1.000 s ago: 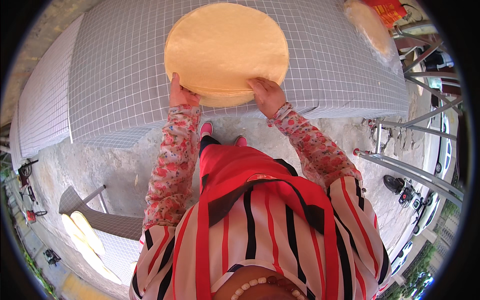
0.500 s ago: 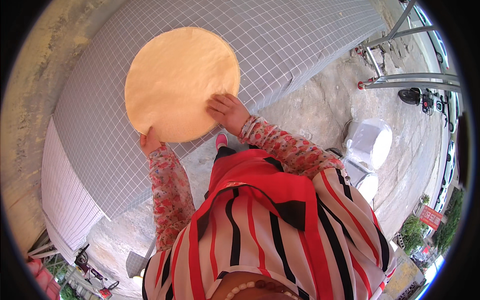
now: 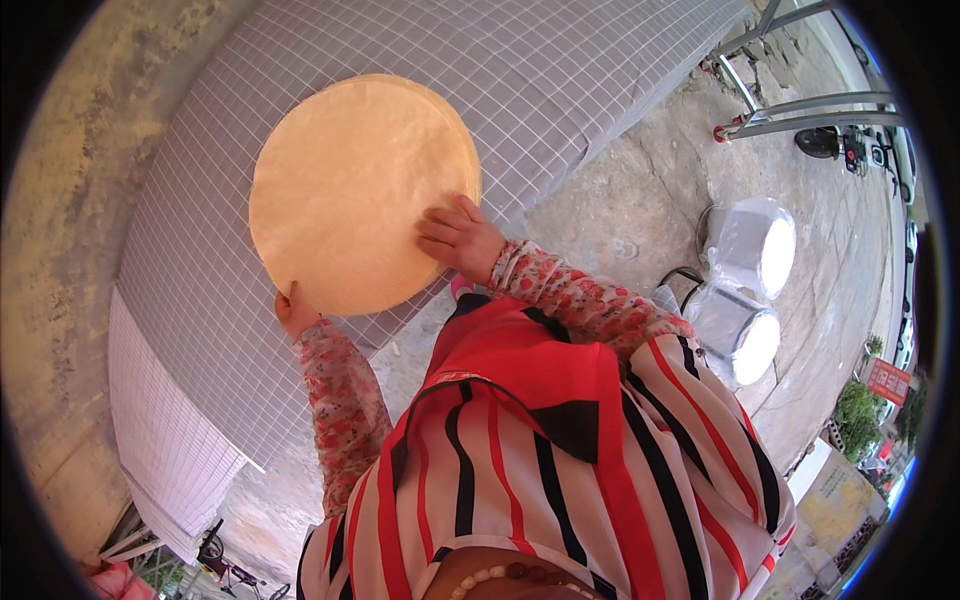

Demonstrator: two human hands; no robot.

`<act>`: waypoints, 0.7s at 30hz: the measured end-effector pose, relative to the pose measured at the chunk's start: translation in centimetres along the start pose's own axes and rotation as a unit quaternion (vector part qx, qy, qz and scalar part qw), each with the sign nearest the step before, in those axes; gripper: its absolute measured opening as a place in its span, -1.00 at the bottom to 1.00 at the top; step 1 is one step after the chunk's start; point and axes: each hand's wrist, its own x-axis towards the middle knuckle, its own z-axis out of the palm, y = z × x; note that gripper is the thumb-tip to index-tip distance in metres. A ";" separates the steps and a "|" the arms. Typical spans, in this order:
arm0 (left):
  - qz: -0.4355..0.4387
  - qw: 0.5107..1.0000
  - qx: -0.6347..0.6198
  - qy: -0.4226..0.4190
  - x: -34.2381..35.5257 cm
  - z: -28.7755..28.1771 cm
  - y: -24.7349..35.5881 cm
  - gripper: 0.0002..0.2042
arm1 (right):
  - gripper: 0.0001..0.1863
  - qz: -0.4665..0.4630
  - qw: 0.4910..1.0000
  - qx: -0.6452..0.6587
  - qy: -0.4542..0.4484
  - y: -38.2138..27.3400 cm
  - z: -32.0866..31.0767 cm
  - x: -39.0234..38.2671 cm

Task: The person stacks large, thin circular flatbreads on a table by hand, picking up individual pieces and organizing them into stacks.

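A stack of large, thin, round tan flatbreads (image 3: 355,190) lies on a table covered with a grey checked cloth (image 3: 560,70). Its layered edge shows along the right side. At the near left rim, my left hand (image 3: 298,310) pinches the edge of the top flatbread, thumb on the upper face and the other fingers partly hidden. My right hand (image 3: 465,238) rests palm down on the surface close to the right rim, its fingers stretched out and holding nothing. Floral sleeves cover both forearms.
On the concrete floor to the right stand two shiny, plastic-wrapped round containers (image 3: 735,330). A metal frame (image 3: 800,115) rises at the far right, near a parked motorbike (image 3: 850,147). The cloth hangs over the table's near left edge. A stained wall (image 3: 80,200) borders the left.
The whole view has shifted a little, so the stack sits slightly lower in it. My right hand's thumb has spread away from the fingers. My left hand keeps its place at the rim.
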 end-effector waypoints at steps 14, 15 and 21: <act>0.142 0.985 0.095 0.025 4.8 -2.3 -1.1 -0.37 | -0.46 0.179 0.956 0.223 0.072 3.2 -4.2 0.5; 0.113 0.992 0.052 -0.003 5.1 -1.8 -0.8 -0.36 | -0.48 0.250 0.920 0.265 0.144 4.3 -3.7 0.5; 0.120 0.955 -0.063 -0.263 3.8 3.8 2.1 -0.30 | -0.46 0.363 0.876 0.228 0.222 9.6 3.8 3.6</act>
